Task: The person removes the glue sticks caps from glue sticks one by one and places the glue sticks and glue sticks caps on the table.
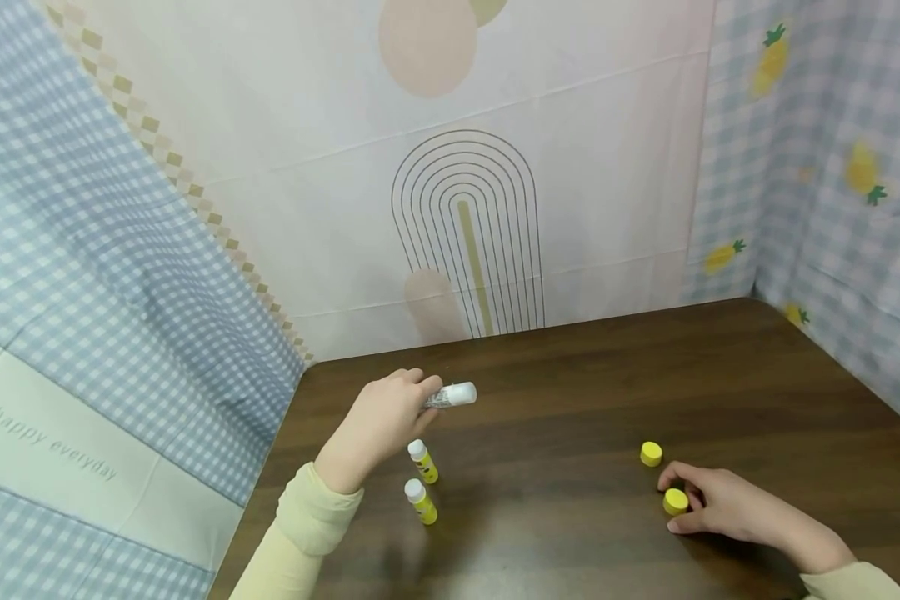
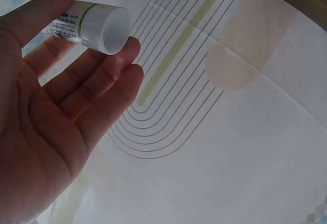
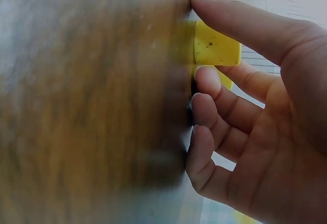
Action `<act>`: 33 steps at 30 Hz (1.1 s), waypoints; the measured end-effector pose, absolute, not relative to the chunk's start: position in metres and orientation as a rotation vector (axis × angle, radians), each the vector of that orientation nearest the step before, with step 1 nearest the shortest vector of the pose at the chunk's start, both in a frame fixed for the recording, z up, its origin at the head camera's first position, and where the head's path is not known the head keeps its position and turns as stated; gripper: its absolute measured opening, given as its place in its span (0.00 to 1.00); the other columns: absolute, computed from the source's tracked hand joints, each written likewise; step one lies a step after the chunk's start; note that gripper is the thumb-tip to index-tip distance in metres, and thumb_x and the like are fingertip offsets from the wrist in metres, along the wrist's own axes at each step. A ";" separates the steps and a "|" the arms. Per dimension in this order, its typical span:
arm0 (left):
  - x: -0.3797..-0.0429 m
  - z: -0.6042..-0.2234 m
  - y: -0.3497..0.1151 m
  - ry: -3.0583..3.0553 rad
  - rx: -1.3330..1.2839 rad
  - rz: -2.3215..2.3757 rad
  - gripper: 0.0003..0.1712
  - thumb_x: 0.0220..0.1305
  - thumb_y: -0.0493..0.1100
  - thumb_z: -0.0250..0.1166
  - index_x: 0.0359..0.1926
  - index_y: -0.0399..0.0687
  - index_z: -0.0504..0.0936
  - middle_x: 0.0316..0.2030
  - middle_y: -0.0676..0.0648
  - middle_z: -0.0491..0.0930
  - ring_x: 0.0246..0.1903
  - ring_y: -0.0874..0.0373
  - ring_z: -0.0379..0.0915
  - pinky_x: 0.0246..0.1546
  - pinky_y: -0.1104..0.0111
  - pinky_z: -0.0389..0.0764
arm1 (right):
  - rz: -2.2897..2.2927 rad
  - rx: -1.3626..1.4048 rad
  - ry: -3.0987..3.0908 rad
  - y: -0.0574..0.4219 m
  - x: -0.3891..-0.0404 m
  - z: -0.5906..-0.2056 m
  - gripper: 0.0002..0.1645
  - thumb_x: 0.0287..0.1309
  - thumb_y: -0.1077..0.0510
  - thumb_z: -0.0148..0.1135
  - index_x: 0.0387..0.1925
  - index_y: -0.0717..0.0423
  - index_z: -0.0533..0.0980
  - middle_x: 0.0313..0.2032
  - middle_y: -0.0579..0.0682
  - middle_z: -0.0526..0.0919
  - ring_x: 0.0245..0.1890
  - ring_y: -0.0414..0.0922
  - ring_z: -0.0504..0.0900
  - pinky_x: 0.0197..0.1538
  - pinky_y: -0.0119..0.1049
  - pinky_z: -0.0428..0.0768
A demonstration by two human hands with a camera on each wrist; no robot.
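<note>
My left hand (image 1: 390, 412) is raised above the table and grips a white glue stick (image 1: 459, 394) held sideways between thumb and fingers. In the left wrist view, its round hollow end (image 2: 116, 31) points away from the palm, beside printed text and a barcode. Below that hand stand two yellow glue sticks (image 1: 424, 463) (image 1: 422, 503) with white tops. On the right, my right hand (image 1: 735, 504) has its fingertips down at the tabletop. A yellow cap (image 3: 217, 44) sits between its spread thumb and bent fingers, with a gap to the thumb.
A second yellow cap (image 1: 651, 454) lies just behind the right hand. The dark wooden table (image 1: 540, 450) meets a white printed cloth (image 1: 607, 167) at the back. Checked blue curtains (image 1: 142, 225) hang at both sides.
</note>
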State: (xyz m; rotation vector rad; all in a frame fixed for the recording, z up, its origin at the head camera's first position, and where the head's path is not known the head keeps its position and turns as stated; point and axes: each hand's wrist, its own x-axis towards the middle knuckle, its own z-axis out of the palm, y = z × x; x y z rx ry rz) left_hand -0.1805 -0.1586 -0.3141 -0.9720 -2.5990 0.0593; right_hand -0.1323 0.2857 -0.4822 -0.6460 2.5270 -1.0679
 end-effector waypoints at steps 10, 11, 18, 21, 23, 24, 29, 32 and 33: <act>-0.178 -0.314 -0.158 -2.607 -0.985 0.089 0.13 0.53 0.44 0.78 0.36 0.52 0.81 0.25 0.55 0.71 0.26 0.58 0.72 0.22 0.65 0.76 | -1.110 -0.669 2.560 0.308 -0.128 -0.462 0.37 0.60 0.51 0.72 0.62 0.65 0.66 0.31 0.46 0.72 0.23 0.32 0.67 0.23 0.32 0.67; -0.178 -0.315 -0.158 -2.609 -0.982 0.090 0.13 0.53 0.44 0.78 0.36 0.52 0.81 0.25 0.55 0.72 0.26 0.58 0.72 0.22 0.65 0.76 | -1.098 -0.665 2.594 0.312 -0.127 -0.459 0.38 0.60 0.52 0.72 0.62 0.65 0.65 0.31 0.46 0.72 0.23 0.32 0.67 0.23 0.32 0.67; -0.177 -0.319 -0.160 -2.607 -0.973 0.085 0.13 0.53 0.43 0.78 0.33 0.52 0.79 0.24 0.55 0.70 0.25 0.59 0.71 0.20 0.66 0.74 | -1.008 -0.600 2.717 0.330 -0.128 -0.440 0.35 0.62 0.51 0.70 0.62 0.64 0.67 0.32 0.43 0.72 0.25 0.32 0.67 0.24 0.33 0.66; -0.177 -0.321 -0.158 -2.593 -0.980 0.079 0.14 0.53 0.43 0.77 0.32 0.52 0.78 0.24 0.55 0.69 0.25 0.59 0.71 0.20 0.66 0.74 | -0.995 -0.606 2.749 0.328 -0.129 -0.436 0.35 0.62 0.50 0.69 0.63 0.63 0.67 0.33 0.43 0.73 0.26 0.32 0.68 0.25 0.33 0.67; -0.177 -0.321 -0.156 -2.590 -0.983 0.081 0.14 0.52 0.43 0.78 0.32 0.52 0.78 0.24 0.56 0.69 0.25 0.59 0.71 0.20 0.66 0.75 | -0.985 -0.599 2.797 0.322 -0.132 -0.432 0.36 0.62 0.49 0.70 0.64 0.62 0.66 0.36 0.44 0.74 0.28 0.31 0.70 0.27 0.32 0.71; -0.177 -0.320 -0.155 -2.593 -0.985 0.082 0.14 0.52 0.44 0.78 0.32 0.53 0.78 0.24 0.56 0.69 0.25 0.59 0.71 0.20 0.66 0.75 | -0.981 -0.597 2.831 0.317 -0.133 -0.430 0.37 0.62 0.48 0.70 0.65 0.61 0.66 0.38 0.45 0.75 0.30 0.31 0.72 0.29 0.32 0.73; -0.177 -0.318 -0.147 -2.609 -1.005 0.085 0.14 0.53 0.45 0.78 0.34 0.53 0.79 0.24 0.56 0.69 0.25 0.60 0.70 0.20 0.67 0.74 | -1.026 -0.628 2.989 0.287 -0.143 -0.412 0.40 0.61 0.47 0.71 0.68 0.56 0.64 0.46 0.48 0.78 0.39 0.36 0.79 0.37 0.34 0.81; -0.178 -0.317 -0.141 -2.592 -1.018 0.091 0.13 0.54 0.45 0.77 0.33 0.53 0.79 0.24 0.56 0.69 0.25 0.60 0.70 0.20 0.67 0.74 | -1.113 -0.722 2.992 0.263 -0.148 -0.398 0.37 0.63 0.48 0.70 0.68 0.53 0.66 0.47 0.48 0.79 0.43 0.41 0.82 0.38 0.35 0.81; -0.178 -0.317 -0.138 -2.584 -1.021 0.095 0.13 0.54 0.45 0.76 0.33 0.53 0.78 0.24 0.56 0.69 0.25 0.59 0.71 0.20 0.67 0.74 | -1.138 -0.742 2.977 0.254 -0.150 -0.393 0.36 0.63 0.48 0.69 0.68 0.51 0.67 0.47 0.47 0.79 0.44 0.42 0.82 0.39 0.35 0.81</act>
